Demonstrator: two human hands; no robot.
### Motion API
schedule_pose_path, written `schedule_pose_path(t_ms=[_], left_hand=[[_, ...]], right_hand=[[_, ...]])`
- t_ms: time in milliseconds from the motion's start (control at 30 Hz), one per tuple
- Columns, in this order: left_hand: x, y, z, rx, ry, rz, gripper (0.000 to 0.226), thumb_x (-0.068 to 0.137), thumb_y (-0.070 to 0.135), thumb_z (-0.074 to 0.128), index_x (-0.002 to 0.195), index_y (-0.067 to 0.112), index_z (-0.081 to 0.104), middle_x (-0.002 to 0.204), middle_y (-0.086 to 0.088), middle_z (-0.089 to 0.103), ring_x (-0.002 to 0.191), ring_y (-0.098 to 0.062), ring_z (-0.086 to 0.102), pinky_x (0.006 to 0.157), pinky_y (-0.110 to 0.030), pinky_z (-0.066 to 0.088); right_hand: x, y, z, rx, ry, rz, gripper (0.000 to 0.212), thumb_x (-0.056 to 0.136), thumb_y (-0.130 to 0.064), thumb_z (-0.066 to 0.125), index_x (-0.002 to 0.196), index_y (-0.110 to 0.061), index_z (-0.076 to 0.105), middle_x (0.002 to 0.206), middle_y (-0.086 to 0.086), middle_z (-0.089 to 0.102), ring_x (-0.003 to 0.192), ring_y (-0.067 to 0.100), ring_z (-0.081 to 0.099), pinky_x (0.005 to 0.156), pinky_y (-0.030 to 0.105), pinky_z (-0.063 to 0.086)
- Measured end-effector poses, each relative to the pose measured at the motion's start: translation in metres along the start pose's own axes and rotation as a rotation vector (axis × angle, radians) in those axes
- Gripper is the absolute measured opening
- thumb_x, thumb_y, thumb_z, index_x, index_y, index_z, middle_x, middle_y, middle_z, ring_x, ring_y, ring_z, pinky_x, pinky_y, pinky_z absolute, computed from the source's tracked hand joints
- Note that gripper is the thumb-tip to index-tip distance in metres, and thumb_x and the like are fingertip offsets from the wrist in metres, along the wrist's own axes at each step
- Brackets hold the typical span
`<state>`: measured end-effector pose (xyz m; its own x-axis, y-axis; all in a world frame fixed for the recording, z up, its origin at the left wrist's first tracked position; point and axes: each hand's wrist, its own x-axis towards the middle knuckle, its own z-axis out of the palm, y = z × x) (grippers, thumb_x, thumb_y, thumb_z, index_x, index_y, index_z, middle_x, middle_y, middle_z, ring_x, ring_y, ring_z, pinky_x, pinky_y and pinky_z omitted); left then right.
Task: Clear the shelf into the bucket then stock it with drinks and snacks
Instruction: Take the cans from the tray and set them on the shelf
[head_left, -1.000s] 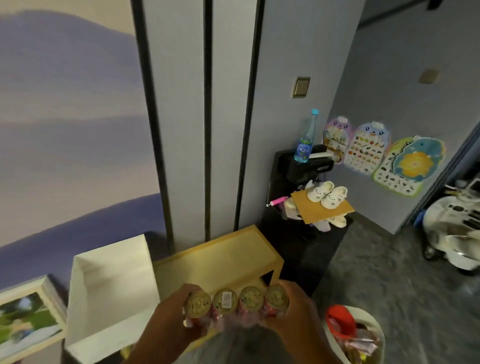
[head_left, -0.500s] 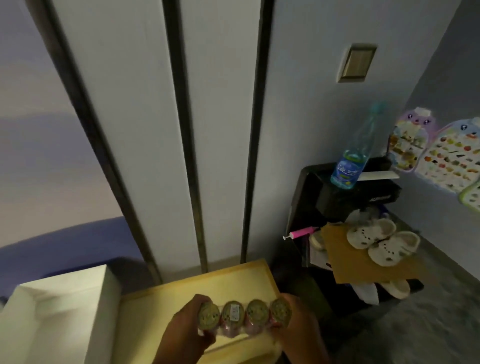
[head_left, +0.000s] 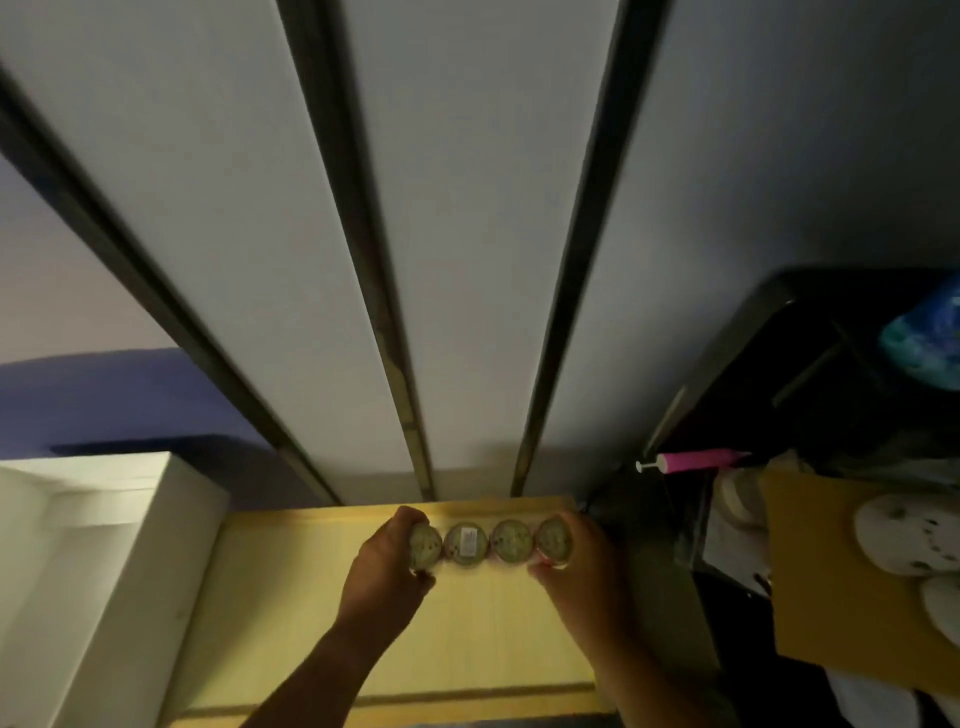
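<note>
**shelfwatcher:** So what's going on with the hands? Both busy?

**dimroom_dan:** Yep. The left hand and the right hand each grip one end of a four-pack of drink bottles, fingers curled round the outer bottles. You're looking straight down on four round foil lids in a row.

**shelfwatcher:** Where's the pack sitting?

**dimroom_dan:** Over the top of the yellow wooden shelf, near its back edge, close to the wall. Can't tell if it's touching the wood or just above it, too dim.

**shelfwatcher:** Anything else around?

**dimroom_dan:** A white box unit just beside the shelf on the left. Behind it all, pale wall panels split by dark vertical strips. On the right, a black stand with a pink syringe-looking thing poking out, a brown cardboard sheet with white speckled shoes resting on it, and a blurry blue bottle label at the edge.
</note>
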<state>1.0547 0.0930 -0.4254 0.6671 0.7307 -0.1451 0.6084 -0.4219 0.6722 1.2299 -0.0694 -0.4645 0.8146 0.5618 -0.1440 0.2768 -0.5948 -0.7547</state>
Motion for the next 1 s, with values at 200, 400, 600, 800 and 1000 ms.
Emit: schedule_pose_path(t_ms=[200, 400, 600, 800, 1000], left_hand=[[0.02, -0.007, 0.018, 0.029, -0.005, -0.03, 0.057, 0.06, 0.004, 0.084, 0.107, 0.023, 0.057, 0.098, 0.005, 0.066, 0.085, -0.022, 0.062, 0.068, -0.033, 0.052], [0.038, -0.004, 0.029, 0.018, -0.01, -0.01, 0.058, 0.063, -0.001, 0.084, 0.113, 0.017, 0.06, 0.109, -0.002, 0.058, 0.092, -0.019, 0.057, 0.074, -0.032, 0.052], [0.044, -0.011, 0.03, 0.038, -0.047, 0.066, 0.069, 0.064, 0.002, 0.087, 0.125, 0.014, 0.056, 0.113, -0.005, 0.056, 0.097, -0.021, 0.061, 0.077, -0.026, 0.054], [0.031, 0.005, -0.011, 0.195, 0.009, 0.249, 0.068, 0.085, 0.038, 0.067, 0.145, 0.025, 0.039, 0.14, 0.002, 0.05, 0.122, -0.015, 0.054, 0.088, -0.021, 0.05], [0.02, 0.05, -0.083, 0.264, 0.056, 0.406, 0.068, 0.091, 0.069, 0.028, 0.152, 0.039, 0.022, 0.161, 0.012, 0.026, 0.146, -0.011, 0.024, 0.116, -0.029, 0.024]], right_hand=[[0.017, 0.012, 0.016, -0.068, 0.046, -0.036, 0.063, 0.063, -0.015, 0.09, 0.114, -0.034, 0.059, 0.119, -0.007, 0.063, 0.113, 0.017, 0.062, 0.089, 0.035, 0.058], [0.03, 0.021, 0.017, -0.072, 0.056, -0.015, 0.061, 0.068, -0.011, 0.089, 0.121, -0.023, 0.062, 0.125, 0.001, 0.063, 0.117, 0.023, 0.06, 0.092, 0.041, 0.057], [0.04, 0.019, 0.016, -0.126, -0.003, 0.047, 0.074, 0.069, -0.012, 0.089, 0.134, -0.018, 0.055, 0.134, 0.008, 0.059, 0.126, 0.028, 0.055, 0.099, 0.044, 0.052], [0.024, -0.026, -0.024, -0.267, -0.065, -0.02, 0.089, 0.077, -0.041, 0.081, 0.151, -0.023, 0.035, 0.153, 0.005, 0.04, 0.141, 0.026, 0.036, 0.108, 0.041, 0.041], [-0.012, -0.121, -0.094, -0.361, 0.108, -0.256, 0.069, 0.091, -0.061, 0.052, 0.147, -0.022, 0.041, 0.151, 0.002, 0.045, 0.139, 0.02, 0.041, 0.108, 0.04, 0.045]])
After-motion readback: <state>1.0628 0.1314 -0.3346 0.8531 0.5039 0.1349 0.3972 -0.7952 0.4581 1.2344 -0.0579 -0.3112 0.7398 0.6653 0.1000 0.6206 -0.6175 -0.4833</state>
